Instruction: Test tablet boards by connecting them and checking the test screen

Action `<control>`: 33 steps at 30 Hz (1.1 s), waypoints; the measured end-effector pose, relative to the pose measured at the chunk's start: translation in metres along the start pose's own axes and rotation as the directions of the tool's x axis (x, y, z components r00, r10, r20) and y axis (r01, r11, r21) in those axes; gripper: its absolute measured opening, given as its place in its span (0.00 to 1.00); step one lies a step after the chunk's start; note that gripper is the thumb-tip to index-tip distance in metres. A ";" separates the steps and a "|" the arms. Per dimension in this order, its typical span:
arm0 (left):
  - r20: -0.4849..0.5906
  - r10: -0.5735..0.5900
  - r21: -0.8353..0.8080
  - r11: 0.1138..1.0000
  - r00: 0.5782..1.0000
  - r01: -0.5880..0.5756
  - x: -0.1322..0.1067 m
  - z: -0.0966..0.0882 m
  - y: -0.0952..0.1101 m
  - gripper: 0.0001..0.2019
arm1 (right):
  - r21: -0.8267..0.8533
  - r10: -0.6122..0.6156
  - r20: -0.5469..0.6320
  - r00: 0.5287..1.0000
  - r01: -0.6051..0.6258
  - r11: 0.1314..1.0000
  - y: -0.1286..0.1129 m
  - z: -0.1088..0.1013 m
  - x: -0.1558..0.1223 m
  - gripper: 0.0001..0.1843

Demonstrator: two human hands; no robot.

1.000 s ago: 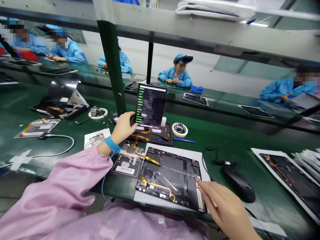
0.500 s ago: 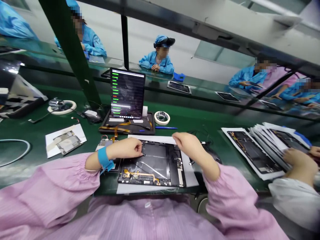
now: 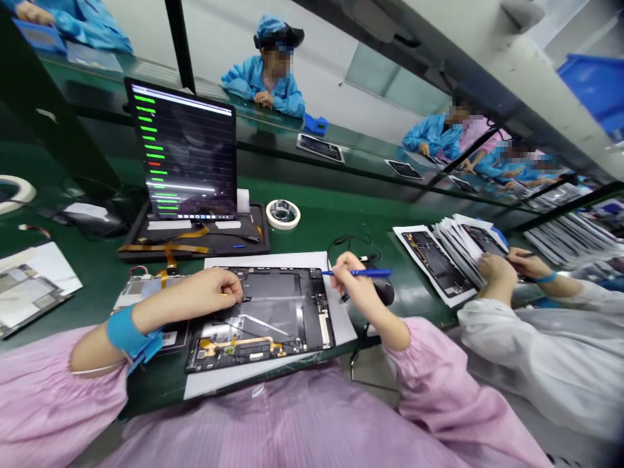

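A tablet housing [image 3: 273,318] with its inside exposed lies on white paper [image 3: 341,325] in front of me. Thin ribbon cables run across its black inner face. My left hand [image 3: 217,292] rests over its upper left part, thumb and fingers pinched together at a dark cable end; what they hold is mostly hidden. In my right hand [image 3: 351,279] is a blue pen-like stick [image 3: 373,273], gripped between thumb and fingers. Its thin tip points left, over the housing's upper right corner.
Behind the housing stands a lit tablet screen [image 3: 190,156] in a black tray [image 3: 256,237] with orange flex cables. A tape roll [image 3: 283,214] sits beside it. At right, a co-worker's hands [image 3: 500,273] are at stacked papers and housings [image 3: 436,263]. A circuit board [image 3: 29,292] lies left.
My right hand has taken up the blue stick from the table near the tape roll and brought its tip to the housing's corner. My left hand stays pinched over the housing. The view has turned right.
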State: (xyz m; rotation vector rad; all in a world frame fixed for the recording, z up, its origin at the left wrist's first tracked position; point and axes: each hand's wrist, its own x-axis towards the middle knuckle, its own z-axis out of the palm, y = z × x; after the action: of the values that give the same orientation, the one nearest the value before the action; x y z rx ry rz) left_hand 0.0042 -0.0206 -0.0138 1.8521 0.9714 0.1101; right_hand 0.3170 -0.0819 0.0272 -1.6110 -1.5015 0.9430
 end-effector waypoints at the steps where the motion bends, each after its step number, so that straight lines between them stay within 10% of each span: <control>1: 0.000 -0.010 -0.001 1.000 1.000 0.010 0.001 0.000 -0.001 0.12 | 0.099 0.047 0.011 0.999 -0.048 0.994 0.010 0.002 -0.009 0.11; 7: 0.002 -0.037 -0.027 0.999 0.999 0.037 0.004 0.003 -0.010 0.11 | -0.017 -0.014 -0.148 0.989 0.012 1.000 0.042 0.018 -0.023 0.06; 25: -0.004 -0.037 -0.077 0.996 0.999 0.037 -0.001 -0.003 0.000 0.14 | -0.262 -0.187 -0.093 0.978 0.157 0.952 0.028 0.012 -0.018 0.07; 28: -0.022 -0.036 -0.063 0.997 0.999 0.035 -0.001 -0.004 0.004 0.14 | -0.548 -0.238 -0.044 0.970 0.175 0.818 0.005 0.012 0.005 0.04; 33: -0.091 0.024 -0.021 0.999 0.996 -0.026 -0.002 -0.015 0.002 0.15 | -0.938 -0.049 0.085 0.995 0.097 0.332 -0.021 0.032 0.071 0.12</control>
State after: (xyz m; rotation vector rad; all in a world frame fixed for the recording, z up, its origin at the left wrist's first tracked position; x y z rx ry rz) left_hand -0.0031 -0.0113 -0.0035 1.8523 1.0060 0.2212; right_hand 0.2823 -0.0089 0.0289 -2.2445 -2.3608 -0.1319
